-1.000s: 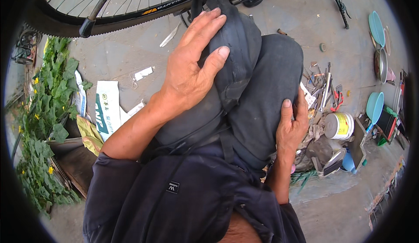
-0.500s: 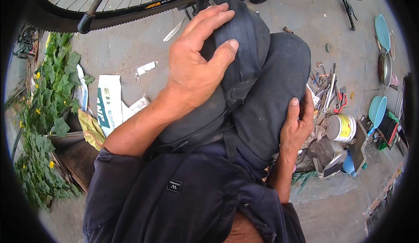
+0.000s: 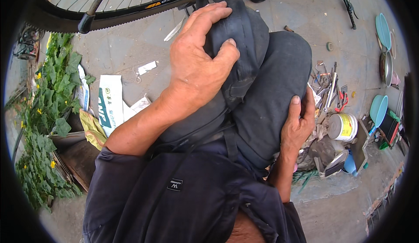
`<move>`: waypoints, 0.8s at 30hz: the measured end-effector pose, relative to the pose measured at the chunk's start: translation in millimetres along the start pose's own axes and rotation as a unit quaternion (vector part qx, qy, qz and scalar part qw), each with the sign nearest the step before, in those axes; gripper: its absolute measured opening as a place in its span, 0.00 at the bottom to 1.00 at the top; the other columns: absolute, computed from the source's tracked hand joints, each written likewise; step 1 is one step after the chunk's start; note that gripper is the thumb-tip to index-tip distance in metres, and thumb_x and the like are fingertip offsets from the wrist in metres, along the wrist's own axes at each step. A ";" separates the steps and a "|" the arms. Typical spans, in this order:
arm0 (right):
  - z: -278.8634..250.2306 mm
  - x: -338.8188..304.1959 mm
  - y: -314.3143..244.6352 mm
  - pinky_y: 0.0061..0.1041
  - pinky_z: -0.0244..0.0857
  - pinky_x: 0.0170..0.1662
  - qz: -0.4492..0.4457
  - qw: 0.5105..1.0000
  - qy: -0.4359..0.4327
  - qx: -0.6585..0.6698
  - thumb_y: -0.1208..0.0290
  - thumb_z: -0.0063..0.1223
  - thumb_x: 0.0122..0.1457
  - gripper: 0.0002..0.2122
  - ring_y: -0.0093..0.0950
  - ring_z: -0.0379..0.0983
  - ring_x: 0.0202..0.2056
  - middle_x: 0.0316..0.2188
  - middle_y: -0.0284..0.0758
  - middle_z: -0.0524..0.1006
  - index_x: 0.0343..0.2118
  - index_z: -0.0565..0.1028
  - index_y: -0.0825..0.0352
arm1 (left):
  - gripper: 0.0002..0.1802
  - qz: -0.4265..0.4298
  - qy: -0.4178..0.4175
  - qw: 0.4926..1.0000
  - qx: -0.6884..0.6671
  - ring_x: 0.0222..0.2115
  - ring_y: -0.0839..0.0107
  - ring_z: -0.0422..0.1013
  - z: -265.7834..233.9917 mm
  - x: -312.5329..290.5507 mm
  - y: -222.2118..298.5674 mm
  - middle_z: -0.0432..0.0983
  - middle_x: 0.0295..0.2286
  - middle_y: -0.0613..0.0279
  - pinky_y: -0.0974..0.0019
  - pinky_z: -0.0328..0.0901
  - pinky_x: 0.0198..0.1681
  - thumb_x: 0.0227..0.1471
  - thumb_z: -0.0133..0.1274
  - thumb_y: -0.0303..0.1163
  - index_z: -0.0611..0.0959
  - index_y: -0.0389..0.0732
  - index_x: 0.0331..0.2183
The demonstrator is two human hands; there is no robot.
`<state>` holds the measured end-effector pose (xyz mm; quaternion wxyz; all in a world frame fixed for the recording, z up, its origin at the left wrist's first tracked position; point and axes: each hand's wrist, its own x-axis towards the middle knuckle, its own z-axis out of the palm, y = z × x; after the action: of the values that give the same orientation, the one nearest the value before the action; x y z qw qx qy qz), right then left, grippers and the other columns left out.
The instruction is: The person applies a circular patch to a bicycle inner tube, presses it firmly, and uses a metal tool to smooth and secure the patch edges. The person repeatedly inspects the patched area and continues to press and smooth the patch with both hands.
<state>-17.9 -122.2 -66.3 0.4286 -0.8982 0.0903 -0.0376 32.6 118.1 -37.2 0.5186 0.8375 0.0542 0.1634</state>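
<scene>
A flat black rubber inner tube [image 3: 247,46] lies draped over my left knee, and its far end runs up to the bicycle wheel [image 3: 144,11] at the top. My left hand [image 3: 198,53] rests on the tube and knee, fingers spread, with the thumb pressing the rubber's near left side. Lower down, my right hand [image 3: 297,123] lies against the outer side of my right thigh [image 3: 273,99]. Its fingers are stretched out and partly hidden, and I see nothing held in it.
Hand tools [image 3: 327,88] lie scattered on the ground at right, near a white bucket [image 3: 342,127] and blue-green basins [image 3: 379,111]. A roll of tape [image 3: 329,46] sits farther off. Leafy plants [image 3: 48,112] and a white printed bag [image 3: 111,99] are at left.
My left hand has shifted very slightly on the tube, its thumb a little to the right. My right hand stays against the thigh.
</scene>
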 end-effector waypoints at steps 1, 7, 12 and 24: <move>0.3 -0.3 1.6 0.31 0.62 0.54 0.003 1.000 0.000 0.004 0.69 0.52 0.61 0.20 0.36 0.71 0.49 0.48 0.46 0.74 0.54 0.70 0.74 | 0.22 0.000 -0.002 1.000 0.005 0.50 0.55 0.70 -0.5 0.0 0.7 0.74 0.47 0.48 0.62 0.63 0.55 0.41 0.53 0.25 0.79 0.33 0.43; 2.0 -3.9 -9.8 0.27 0.65 0.48 -0.037 0.996 0.073 -0.025 0.75 0.56 0.58 0.18 0.30 0.72 0.43 0.43 0.42 0.76 0.51 0.73 0.73 | 0.21 -0.006 0.008 1.000 -0.006 0.49 0.55 0.70 -3.4 -4.3 0.5 0.74 0.46 0.49 0.62 0.63 0.54 0.42 0.55 0.25 0.79 0.34 0.43; 11.9 9.5 -55.1 0.17 0.65 0.34 -0.028 0.985 0.064 0.158 0.79 0.59 0.56 0.09 0.18 0.70 0.29 0.33 0.33 0.76 0.41 0.77 0.72 | 0.17 0.033 0.069 0.996 0.044 0.38 0.66 0.71 -10.3 -19.0 -1.0 0.73 0.40 0.55 0.67 0.66 0.43 0.43 0.62 0.25 0.79 0.34 0.38; 52.0 45.0 -101.1 0.13 0.61 0.28 0.022 0.959 -0.125 0.254 0.72 0.64 0.54 0.09 0.13 0.66 0.24 0.22 0.26 0.74 0.31 0.78 0.72 | 0.13 -0.237 -0.088 0.968 -0.003 0.21 0.88 0.60 -30.6 -11.3 27.3 0.69 0.17 0.76 0.80 0.54 0.23 0.50 0.64 0.35 0.80 0.37 0.23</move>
<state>46.9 -29.0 -21.0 0.6514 -0.7549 0.0429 0.0624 9.8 128.7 -2.9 0.5476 0.8104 0.2047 -0.0377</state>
